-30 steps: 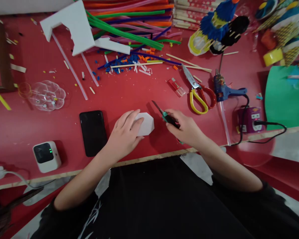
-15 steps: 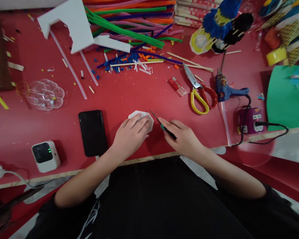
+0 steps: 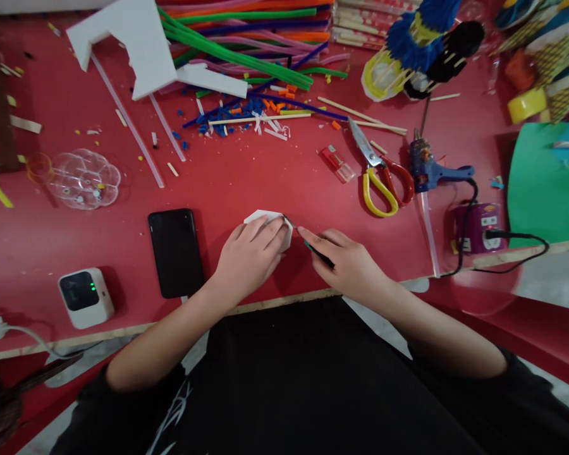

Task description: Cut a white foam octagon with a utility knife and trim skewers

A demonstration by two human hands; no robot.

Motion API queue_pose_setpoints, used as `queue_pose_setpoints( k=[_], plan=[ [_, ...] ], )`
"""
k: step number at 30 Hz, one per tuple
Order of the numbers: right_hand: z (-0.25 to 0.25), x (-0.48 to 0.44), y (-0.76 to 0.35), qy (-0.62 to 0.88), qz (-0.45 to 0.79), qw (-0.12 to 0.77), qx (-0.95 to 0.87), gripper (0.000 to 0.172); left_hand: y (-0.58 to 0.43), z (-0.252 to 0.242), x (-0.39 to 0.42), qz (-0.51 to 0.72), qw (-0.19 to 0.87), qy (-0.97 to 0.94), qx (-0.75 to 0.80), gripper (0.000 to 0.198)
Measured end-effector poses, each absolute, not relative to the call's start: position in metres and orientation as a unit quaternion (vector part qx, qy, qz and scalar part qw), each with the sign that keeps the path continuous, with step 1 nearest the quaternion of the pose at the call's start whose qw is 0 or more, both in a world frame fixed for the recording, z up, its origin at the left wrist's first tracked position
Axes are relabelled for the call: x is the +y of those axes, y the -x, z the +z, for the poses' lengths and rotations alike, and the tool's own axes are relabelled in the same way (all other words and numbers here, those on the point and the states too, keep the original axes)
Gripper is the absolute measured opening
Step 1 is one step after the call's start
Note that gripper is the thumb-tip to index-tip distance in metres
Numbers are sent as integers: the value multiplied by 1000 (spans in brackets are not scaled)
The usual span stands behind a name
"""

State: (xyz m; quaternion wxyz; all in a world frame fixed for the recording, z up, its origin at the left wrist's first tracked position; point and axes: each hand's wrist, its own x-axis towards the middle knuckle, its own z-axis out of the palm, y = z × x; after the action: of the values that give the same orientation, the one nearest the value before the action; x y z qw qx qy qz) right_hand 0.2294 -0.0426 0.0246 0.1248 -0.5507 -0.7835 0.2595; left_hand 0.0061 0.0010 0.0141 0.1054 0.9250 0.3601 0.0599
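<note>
A white, many-sided foam piece [image 3: 262, 216] lies on the red tabletop close to its front edge. My left hand [image 3: 251, 249] rests over it, fingers bent across its top and pressing it down, so much of it is hidden. In my right hand [image 3: 344, 260] is a craft knife [image 3: 321, 253] with a dark, green-marked handle, the index finger stretched along it. The thin blade points up and left, its tip at the right edge of the foam piece, near my left fingertips. Whether the blade is cutting in, I cannot tell.
A black phone [image 3: 174, 253] lies left of my hands. To the right are scissors [image 3: 372, 170], a glue gun [image 3: 429, 167] and a purple power socket [image 3: 483, 227] with a cord. Pipe cleaners [image 3: 246, 54], white foam offcuts [image 3: 142, 44] and scraps cover the back.
The knife in my right hand has moved slightly left, bringing its tip from beside the foam piece to its right edge. My left hand has stayed nearly still on the piece.
</note>
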Motion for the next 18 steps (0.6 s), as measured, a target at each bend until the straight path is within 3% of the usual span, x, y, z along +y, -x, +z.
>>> queue_pose_setpoints(
  k=[18],
  plan=[
    [30, -46, -216, 584, 227, 60, -777, 51, -8, 13, 2, 67, 135, -917, 370, 47]
  ],
)
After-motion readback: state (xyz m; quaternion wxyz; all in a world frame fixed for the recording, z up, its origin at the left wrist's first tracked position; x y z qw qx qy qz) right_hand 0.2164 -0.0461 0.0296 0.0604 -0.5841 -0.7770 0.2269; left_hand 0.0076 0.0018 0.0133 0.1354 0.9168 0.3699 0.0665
